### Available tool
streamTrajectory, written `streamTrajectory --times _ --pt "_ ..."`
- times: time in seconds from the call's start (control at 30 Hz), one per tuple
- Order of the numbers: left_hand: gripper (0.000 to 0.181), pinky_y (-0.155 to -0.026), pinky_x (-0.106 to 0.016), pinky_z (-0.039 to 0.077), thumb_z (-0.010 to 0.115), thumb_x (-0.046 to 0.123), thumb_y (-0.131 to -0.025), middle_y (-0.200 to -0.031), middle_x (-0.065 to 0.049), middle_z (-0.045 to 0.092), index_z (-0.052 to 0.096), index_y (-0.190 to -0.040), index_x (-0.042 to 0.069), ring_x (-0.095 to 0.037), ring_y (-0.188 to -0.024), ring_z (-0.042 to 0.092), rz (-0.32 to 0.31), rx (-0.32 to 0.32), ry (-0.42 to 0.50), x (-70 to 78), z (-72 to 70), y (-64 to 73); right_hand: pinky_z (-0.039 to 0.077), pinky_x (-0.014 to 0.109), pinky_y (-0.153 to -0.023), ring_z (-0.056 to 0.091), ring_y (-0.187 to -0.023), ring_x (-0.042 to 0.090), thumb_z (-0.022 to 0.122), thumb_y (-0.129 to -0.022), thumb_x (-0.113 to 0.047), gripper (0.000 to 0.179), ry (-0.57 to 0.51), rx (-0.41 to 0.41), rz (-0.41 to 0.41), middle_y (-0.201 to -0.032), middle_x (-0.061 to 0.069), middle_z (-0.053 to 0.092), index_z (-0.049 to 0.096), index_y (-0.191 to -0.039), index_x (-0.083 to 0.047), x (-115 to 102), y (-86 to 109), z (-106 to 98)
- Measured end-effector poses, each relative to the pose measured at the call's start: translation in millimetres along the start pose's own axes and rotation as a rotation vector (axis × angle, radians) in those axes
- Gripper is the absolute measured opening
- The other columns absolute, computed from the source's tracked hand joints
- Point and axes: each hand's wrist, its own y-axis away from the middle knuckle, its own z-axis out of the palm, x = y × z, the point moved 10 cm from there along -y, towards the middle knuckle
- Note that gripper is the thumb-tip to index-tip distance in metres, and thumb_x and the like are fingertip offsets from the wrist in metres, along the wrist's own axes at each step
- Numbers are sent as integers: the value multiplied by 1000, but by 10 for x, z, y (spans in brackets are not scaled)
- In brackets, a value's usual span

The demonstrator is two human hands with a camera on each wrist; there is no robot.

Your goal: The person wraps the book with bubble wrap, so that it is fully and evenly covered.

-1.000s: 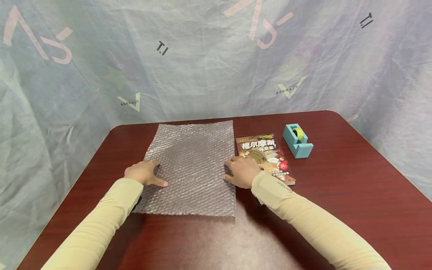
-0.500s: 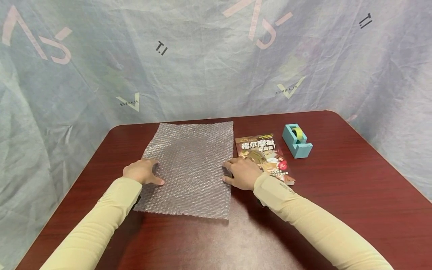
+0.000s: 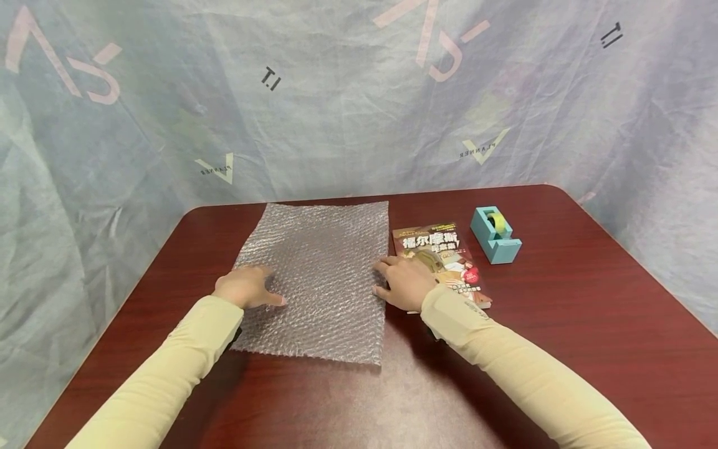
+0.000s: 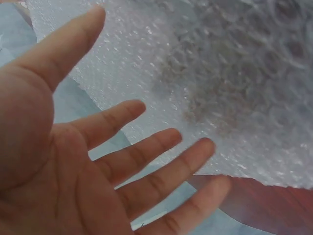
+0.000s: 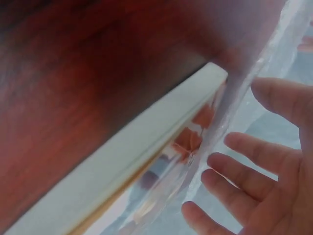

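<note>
A sheet of clear bubble wrap [image 3: 316,280] lies flat on the dark red table. Over its left edge is my left hand [image 3: 247,288], thumb pointing inward across the wrap. The left wrist view shows that palm [image 4: 58,161] with fingers straight and spread, fingertips right at the bubble wrap [image 4: 234,98]. My right hand [image 3: 406,284] is at the wrap's right edge and partly covers a comic-style book [image 3: 440,252] with Chinese lettering. In the right wrist view its fingers [image 5: 244,176] are extended beside the wrap's edge, near the book's white page edge [image 5: 122,142].
A light blue tape dispenser [image 3: 495,236] with a yellow roll stands right of the book. The table [image 3: 583,299] has a rounded back edge, and a pale printed cloth [image 3: 336,125] hangs behind it.
The near right corner of the bubble wrap has shifted slightly left. My left hand has moved a little to the right. Book and tape dispenser are unmoved.
</note>
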Motion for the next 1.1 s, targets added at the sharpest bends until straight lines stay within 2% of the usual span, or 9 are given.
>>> streamTrajectory --times 0.1,0.23,0.4,0.57,1.1 --pt "87 -94 -66 45 80 50 -82 -148 -28 48 49 -149 2 -50 -135 45 -15 -2 -11 -33 29 -24 47 53 -103 55 -131 35 66 -99 -37 55 -14 -62 15 -143 17 57 58 -142 -4 -14 10 39" --pt "86 -95 -66 45 81 47 -82 -148 -29 48 49 -148 3 -51 -135 44 -29 -3 -14 -77 42 -35 47 53 -104 55 -131 36 64 -100 -39 56 -33 -93 10 -145 17 56 57 -144 -4 -22 20 81" --pt "86 -94 -67 44 81 44 -83 -150 -30 45 47 -150 2 -53 -135 42 -44 -14 -7 -80 24 9 46 53 -105 54 -132 36 63 -101 -40 57 -27 -99 -23 -145 18 55 56 -145 -4 -59 25 94" --pt "85 -94 -66 45 81 42 -83 -149 -31 46 47 -149 1 -52 -134 44 -46 -3 -8 -105 24 -5 46 52 -105 54 -132 35 63 -101 -40 56 -23 -85 -54 -144 17 57 57 -144 -5 -107 30 84" --pt "87 -95 -65 45 83 40 -82 -149 -30 46 47 -150 1 -53 -135 43 -49 2 7 -112 -3 -3 48 53 -103 54 -132 34 65 -100 -40 55 -12 -83 -52 -144 17 56 58 -143 -7 -113 29 92"
